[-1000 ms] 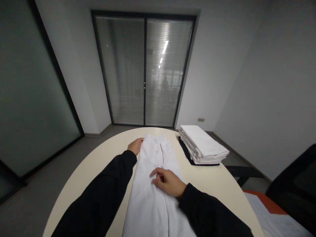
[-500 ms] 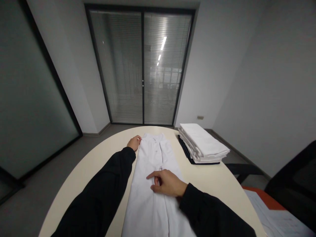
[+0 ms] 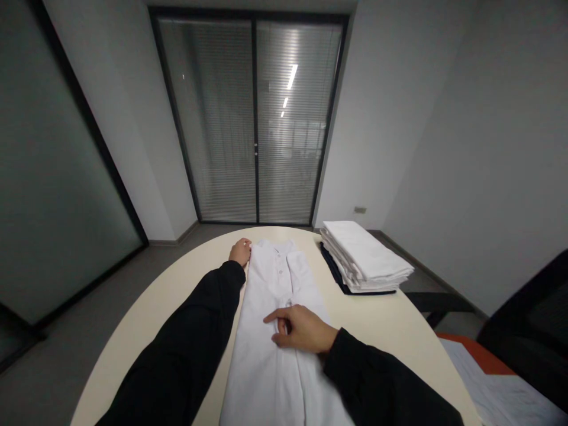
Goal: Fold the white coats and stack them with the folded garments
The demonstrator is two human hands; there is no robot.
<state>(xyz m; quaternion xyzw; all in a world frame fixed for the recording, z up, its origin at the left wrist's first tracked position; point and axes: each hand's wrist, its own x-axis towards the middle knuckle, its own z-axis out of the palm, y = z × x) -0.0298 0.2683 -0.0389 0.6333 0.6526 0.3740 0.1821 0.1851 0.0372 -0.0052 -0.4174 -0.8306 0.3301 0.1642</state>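
A long white shirt [image 3: 261, 361] lies lengthwise down the table, its sides folded in and its button placket and collar at the far end. My left hand [image 3: 240, 252] is at the shirt's far left edge, fingers closed at the cloth's corner; the fingertips are partly hidden. Over the middle of the shirt is my right hand [image 3: 304, 328], palm side down, with the index finger stretched out to the left and the thumb apart from it. Its other fingers are curled and partly hidden, and nothing shows between them.
A stack of folded white cloth [image 3: 361, 251] sits on a dark folded piece [image 3: 332, 266] at the table's right rim. The round cream table [image 3: 177, 307] has a black chair [image 3: 528, 319] to its right, with papers [image 3: 492, 390] and an orange-red folder [image 3: 479, 355].
My left hand has shifted very slightly left and away from me at the shirt's far edge. The right hand stays nearly still over the shirt.
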